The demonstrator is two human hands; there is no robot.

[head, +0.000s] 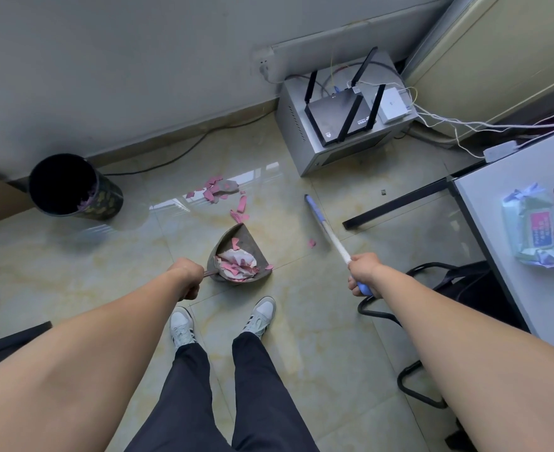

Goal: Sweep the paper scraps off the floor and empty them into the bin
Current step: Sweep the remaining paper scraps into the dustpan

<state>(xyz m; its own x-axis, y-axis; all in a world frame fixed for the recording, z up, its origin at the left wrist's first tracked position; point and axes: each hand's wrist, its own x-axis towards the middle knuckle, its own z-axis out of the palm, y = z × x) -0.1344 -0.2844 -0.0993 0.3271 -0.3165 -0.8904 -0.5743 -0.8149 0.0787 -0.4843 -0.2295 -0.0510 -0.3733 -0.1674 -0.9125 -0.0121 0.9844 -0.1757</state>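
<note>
Left hand: the left hand (189, 282) is closed round the dustpan handle, holding the dustpan (239, 256) at the person's feet; whether it rests on the floor or hangs just above it cannot be told.
Right hand: the right hand (363, 275) grips the broom (326, 231) near the blue top of its pole; the pole slants forward and down towards the scraps, and its head is not clearly visible.
Step in hand: sweeping, part done, by my judgement. One load sits in the pan; no tipping has begun.
Scraps collected: pink and white torn paper, crumpled, heaped in the pan.
Scraps outstanding: loose scraps (218, 189) lie in a cluster on the glossy floor tiles (301, 321) beyond the pan, with a short trail leading back towards it and one stray scrap (312, 243) beside the pole.
Bin: the bin (73, 187), dark and upright, stands by the wall to the left, well apart from the pan; some pink paper shows inside.
Next move calls for: drawing the far cluster into the pan mouth, then carrying the pan level to the bin.
Handling: light paper, likely to scatter.
</note>
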